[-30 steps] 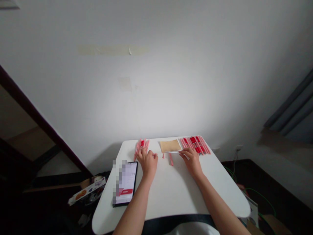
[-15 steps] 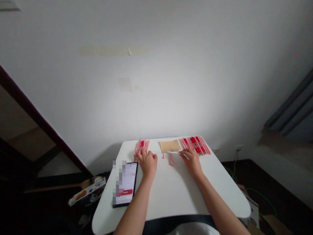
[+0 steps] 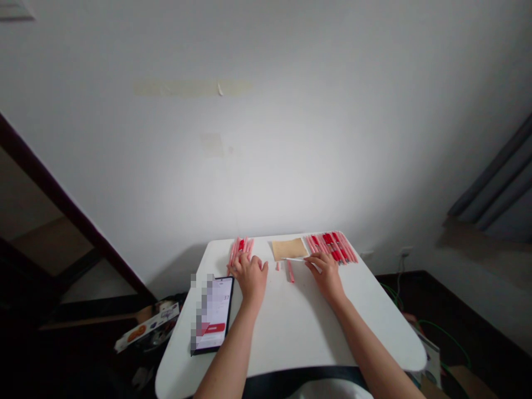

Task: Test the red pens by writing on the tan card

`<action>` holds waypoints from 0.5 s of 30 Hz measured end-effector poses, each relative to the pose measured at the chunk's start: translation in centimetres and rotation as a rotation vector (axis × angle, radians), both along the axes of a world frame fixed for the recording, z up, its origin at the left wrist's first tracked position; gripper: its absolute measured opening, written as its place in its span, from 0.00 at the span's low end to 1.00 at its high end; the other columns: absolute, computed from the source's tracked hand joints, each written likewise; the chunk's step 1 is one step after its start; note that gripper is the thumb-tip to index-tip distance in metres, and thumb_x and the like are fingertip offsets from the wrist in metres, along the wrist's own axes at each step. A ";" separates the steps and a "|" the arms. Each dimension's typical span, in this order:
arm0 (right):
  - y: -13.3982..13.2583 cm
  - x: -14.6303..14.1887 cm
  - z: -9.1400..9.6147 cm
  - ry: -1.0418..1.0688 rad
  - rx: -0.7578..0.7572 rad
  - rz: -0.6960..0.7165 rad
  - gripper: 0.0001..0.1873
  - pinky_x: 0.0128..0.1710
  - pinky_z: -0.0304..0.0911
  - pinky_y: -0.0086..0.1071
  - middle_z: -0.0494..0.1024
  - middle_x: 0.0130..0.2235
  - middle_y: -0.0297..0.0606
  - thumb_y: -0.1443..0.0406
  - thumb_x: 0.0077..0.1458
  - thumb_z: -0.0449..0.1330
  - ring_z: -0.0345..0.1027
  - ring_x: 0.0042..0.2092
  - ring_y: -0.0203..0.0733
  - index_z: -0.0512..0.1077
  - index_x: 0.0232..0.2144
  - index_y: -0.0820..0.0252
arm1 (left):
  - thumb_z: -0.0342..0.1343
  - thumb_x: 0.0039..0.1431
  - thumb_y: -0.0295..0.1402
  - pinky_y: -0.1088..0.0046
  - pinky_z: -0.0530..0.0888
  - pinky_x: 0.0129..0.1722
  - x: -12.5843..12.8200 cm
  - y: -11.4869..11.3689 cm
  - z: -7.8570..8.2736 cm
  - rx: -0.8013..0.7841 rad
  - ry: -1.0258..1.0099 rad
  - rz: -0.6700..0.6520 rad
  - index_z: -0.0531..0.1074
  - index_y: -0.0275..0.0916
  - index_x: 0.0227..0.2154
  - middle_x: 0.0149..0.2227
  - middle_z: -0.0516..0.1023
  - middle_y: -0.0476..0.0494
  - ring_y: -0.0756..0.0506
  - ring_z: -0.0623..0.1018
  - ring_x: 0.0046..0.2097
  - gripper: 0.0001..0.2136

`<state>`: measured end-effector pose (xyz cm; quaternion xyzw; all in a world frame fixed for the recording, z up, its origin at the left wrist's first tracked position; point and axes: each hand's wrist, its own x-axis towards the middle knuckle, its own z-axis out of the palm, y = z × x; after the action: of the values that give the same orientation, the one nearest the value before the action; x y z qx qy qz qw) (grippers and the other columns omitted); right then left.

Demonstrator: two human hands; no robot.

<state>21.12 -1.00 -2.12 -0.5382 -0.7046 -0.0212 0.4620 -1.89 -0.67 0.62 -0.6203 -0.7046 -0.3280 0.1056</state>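
At the left of the white table (image 3: 299, 327), my left hand (image 3: 250, 277) rests over the near ends of a group of pink pens (image 3: 241, 245). Its fingers are spread and the thumb stands apart; I see nothing held in it. Between thumb and fingers, my right hand (image 3: 326, 272) pinches a thin white stick, like a pen refill (image 3: 294, 259), pointing left. Below its tip lie a pink pen barrel (image 3: 290, 271) and a small pink pen part (image 3: 277, 266). A tan sheet (image 3: 288, 247) lies just behind the stick.
Several pink and red pens (image 3: 332, 246) lie side by side at the back right. A phone (image 3: 214, 316) lies at the left edge, its screen partly blurred out. Behind the table stands a white wall (image 3: 266, 183). Boxes and clutter (image 3: 147, 327) are on the floor to the left.
A small pink piece by my left thumb no longer shows, and that hand's thumb and fingers look more apart. The phone's number changed from 36 to 37. My right hand stays nearly still.
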 end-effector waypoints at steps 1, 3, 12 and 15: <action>0.0 0.0 0.0 0.001 -0.003 0.000 0.17 0.45 0.59 0.41 0.76 0.39 0.41 0.54 0.62 0.52 0.67 0.43 0.46 0.78 0.37 0.53 | 0.60 0.51 0.38 0.44 0.55 0.59 0.0 0.0 0.1 0.005 -0.019 -0.034 0.76 0.42 0.28 0.47 0.70 0.40 0.35 0.63 0.56 0.06; 0.0 0.0 0.0 0.004 -0.008 0.001 0.17 0.44 0.60 0.41 0.76 0.39 0.41 0.54 0.62 0.52 0.67 0.43 0.46 0.78 0.36 0.53 | 0.62 0.50 0.37 0.48 0.57 0.58 0.2 -0.1 0.3 0.017 -0.060 -0.119 0.77 0.44 0.31 0.48 0.70 0.42 0.37 0.65 0.55 0.05; 0.1 -0.1 0.0 -0.012 -0.021 0.019 0.16 0.44 0.59 0.42 0.76 0.39 0.42 0.55 0.61 0.53 0.66 0.42 0.47 0.79 0.36 0.51 | 0.67 0.44 0.36 0.52 0.58 0.58 0.9 0.0 0.5 0.030 -0.147 -0.322 0.80 0.50 0.31 0.49 0.72 0.46 0.39 0.66 0.55 0.08; 0.2 -0.1 -0.1 -0.016 -0.026 0.033 0.15 0.45 0.59 0.42 0.76 0.39 0.41 0.55 0.61 0.53 0.66 0.42 0.47 0.79 0.36 0.51 | 0.66 0.46 0.35 0.53 0.58 0.58 0.9 0.0 0.5 0.034 -0.151 -0.352 0.80 0.51 0.30 0.49 0.73 0.47 0.40 0.66 0.55 0.06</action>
<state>20.99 -0.78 -2.20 -0.5323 -0.7173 -0.0086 0.4494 -0.94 -0.72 1.10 -0.7057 -0.5857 -0.3987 0.0040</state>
